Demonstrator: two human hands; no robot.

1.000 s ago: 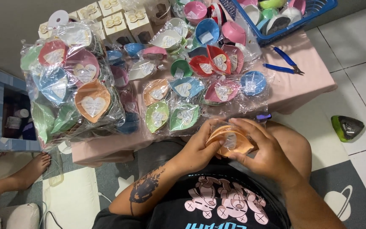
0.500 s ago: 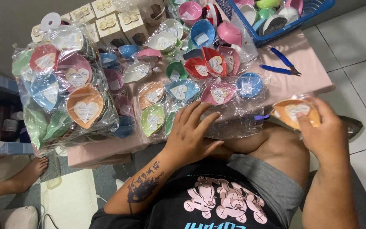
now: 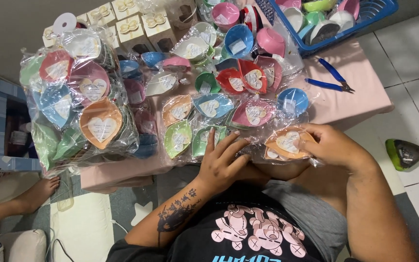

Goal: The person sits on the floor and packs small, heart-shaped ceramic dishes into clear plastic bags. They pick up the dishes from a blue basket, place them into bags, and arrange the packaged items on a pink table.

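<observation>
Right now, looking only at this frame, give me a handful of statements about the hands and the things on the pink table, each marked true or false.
1. The right hand holds a wrapped orange heart-shaped dish. True.
2. The left hand holds the blue-handled pliers. False: the pliers lie untouched on the pink table; the left hand rests on clear wrapping at the table's near edge.
3. The blue basket sits at the table's far right corner with bowls inside. True.
4. The large clear bag of heart dishes lies on the floor. False: it sits on the table's left end.
</observation>
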